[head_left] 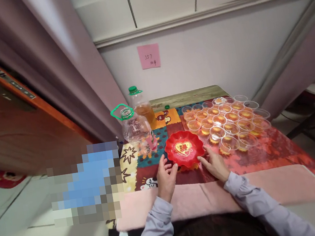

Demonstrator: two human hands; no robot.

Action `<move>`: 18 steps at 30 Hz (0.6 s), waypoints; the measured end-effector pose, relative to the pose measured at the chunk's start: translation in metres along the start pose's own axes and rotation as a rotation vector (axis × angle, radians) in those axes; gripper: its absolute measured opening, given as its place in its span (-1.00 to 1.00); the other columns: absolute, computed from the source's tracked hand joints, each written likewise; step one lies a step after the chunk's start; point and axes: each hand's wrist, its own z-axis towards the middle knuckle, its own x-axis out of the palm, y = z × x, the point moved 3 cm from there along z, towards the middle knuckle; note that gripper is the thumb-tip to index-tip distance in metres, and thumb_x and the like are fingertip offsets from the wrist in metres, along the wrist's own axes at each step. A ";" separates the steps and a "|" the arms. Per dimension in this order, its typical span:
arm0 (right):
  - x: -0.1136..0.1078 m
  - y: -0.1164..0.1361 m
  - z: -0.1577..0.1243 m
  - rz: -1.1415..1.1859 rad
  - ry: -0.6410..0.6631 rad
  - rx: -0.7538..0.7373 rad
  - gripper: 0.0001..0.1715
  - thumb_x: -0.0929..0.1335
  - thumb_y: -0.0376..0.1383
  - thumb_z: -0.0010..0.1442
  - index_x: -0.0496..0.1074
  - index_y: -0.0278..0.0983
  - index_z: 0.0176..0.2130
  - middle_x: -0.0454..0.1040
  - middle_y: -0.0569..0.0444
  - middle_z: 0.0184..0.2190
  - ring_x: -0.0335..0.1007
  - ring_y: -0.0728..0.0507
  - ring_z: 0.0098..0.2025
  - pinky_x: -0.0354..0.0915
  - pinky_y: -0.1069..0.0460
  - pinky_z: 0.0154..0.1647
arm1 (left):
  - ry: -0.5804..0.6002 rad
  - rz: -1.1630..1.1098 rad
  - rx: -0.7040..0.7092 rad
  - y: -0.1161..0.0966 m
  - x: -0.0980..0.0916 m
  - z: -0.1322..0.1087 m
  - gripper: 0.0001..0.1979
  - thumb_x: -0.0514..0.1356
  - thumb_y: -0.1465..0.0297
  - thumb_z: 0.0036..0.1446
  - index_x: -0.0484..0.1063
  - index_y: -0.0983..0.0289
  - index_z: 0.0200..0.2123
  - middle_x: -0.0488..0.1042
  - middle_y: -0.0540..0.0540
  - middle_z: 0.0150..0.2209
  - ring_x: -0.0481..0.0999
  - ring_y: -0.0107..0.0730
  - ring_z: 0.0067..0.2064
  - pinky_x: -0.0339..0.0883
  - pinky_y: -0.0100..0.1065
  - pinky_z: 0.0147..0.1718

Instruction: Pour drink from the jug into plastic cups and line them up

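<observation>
A red plastic dish (175, 141) with a scalloped rim and a gold heart printed on its base sits upright on the patterned tablecloth in front of me. Beside its left front edge is my left hand (165, 178), fingers apart and thumb close to the rim; contact is hard to tell. My right hand (216, 164) has thumb and fingers at the dish's right front rim, seemingly gripping it lightly. To the right stand several clear plastic cups (227, 128) in close rows, with yellowish liquid in the ones I can make out.
Left of the dish stand an open clear jug (136, 131) with a green handle and a green-capped jug (144, 112) holding amber liquid. A green cap (167, 107) lies behind. A pink towel (187, 200) covers the table's front edge. A pink note (149, 57) hangs on the wall.
</observation>
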 end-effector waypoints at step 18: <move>-0.002 -0.002 0.008 0.014 0.044 -0.023 -0.32 0.33 -0.04 0.22 0.50 -0.33 0.20 0.70 -0.11 -0.24 0.66 -0.34 -0.21 0.49 -0.22 -0.08 | 0.099 -0.092 -0.086 0.001 0.018 -0.033 -0.20 0.41 -0.01 0.01 0.46 0.37 0.19 0.60 0.31 -0.05 0.66 -0.16 -0.01 0.58 -0.13 0.04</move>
